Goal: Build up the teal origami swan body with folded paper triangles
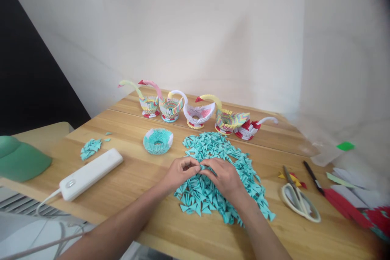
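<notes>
A big heap of small teal folded paper triangles lies on the wooden table. Both my hands rest over its near middle. My left hand and my right hand meet fingertip to fingertip, pinching teal paper pieces between them. Just beyond, to the left, a round teal and white bowl-shaped ring of joined triangles stands on the table.
Several finished paper swans line the far edge by the wall. A small teal pile, a white power bank with cable and a green object are at left. Scissors, a black pen and coloured paper strips lie at right.
</notes>
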A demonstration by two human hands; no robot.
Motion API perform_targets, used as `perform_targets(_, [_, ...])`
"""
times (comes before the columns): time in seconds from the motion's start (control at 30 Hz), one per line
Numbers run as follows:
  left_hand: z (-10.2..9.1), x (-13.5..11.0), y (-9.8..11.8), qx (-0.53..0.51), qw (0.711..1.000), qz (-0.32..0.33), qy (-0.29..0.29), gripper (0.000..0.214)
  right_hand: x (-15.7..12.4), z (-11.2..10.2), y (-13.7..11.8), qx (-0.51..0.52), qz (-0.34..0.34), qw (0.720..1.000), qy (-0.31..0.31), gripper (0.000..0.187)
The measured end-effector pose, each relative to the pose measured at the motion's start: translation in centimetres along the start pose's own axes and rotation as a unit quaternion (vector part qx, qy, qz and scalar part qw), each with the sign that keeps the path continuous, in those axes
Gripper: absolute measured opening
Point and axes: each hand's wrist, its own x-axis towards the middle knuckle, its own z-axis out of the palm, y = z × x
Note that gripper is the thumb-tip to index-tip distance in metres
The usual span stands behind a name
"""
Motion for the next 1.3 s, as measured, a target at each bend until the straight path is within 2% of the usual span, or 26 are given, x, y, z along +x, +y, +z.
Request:
perform_targets(0.3, [0.0, 0.3, -0.6, 0.027, 0.999, -0.011, 0.016, 0.029, 0.1, 0.2, -0.7, -0.007, -0.003, 1.0, -0.005, 0.023])
perform_targets(0.43, [-0.1, 0.0, -0.7, 0.119, 0.991, 0.037, 0.038, 0.02, 0.1, 0.0, -1.0, 0.089, 0.054, 0.995, -0.008, 0.018])
perform_targets(0.5, [-0.2, -0.2, -0.2, 0.221, 0.969, 0.093, 0.055, 0.016, 0.2, -0.1, -1.1, 0.155, 0.11, 0.982, 0.004, 0.016])
perform_targets(0.6, [-0.4, -0.4, 0.5, 0.338, 0.92, 0.185, 0.066, 0.016, 0.3, 0.1, -1.3, 0.23, 0.18, 0.956, 0.015, 0.011])
perform_targets(0.67, [-0.5, -0.4, 0.7, 0.375, 0.896, 0.229, 0.064, 0.018, 0.3, 0.4, -1.4, 0.268, 0.211, 0.94, 0.021, 0.009])
perform_targets(0.73, [-0.5, -0.5, 0.7, 0.386, 0.885, 0.253, 0.063, 0.018, 0.4, 0.8, -1.6, 0.312, 0.246, 0.917, 0.03, 0.007])
perform_targets(0.8, [-0.5, -0.5, 0.6, 0.372, 0.894, 0.243, 0.066, 0.017, 0.4, 1.0, -1.7, 0.361, 0.281, 0.888, 0.039, 0.005])
perform_targets(0.87, [-0.4, -0.4, 0.4, 0.334, 0.919, 0.199, 0.067, 0.018, 0.5, 1.2, -1.8, 0.397, 0.304, 0.865, 0.047, 0.006])
perform_targets(0.93, [-0.3, -0.4, 0.2, 0.284, 0.946, 0.143, 0.063, 0.02, 0.5, 1.2, -1.9, 0.414, 0.312, 0.854, 0.054, 0.008])
perform_targets(1.0, [-0.3, -0.4, 0.1, 0.253, 0.96, 0.112, 0.052, 0.021, 0.5, 1.1, -2.0, 0.421, 0.313, 0.849, 0.056, 0.009])
perform_targets(1.1, [-0.4, -0.3, 0.1, 0.271, 0.955, 0.116, 0.038, 0.022, 0.5, 1.2, -2.0, 0.423, 0.317, 0.847, 0.055, 0.009])
perform_targets(1.3, [-0.7, -0.3, 0.4, 0.369, 0.906, 0.204, 0.03, 0.022, 0.3, 1.4, -1.7, 0.419, 0.313, 0.851, 0.047, 0.006])
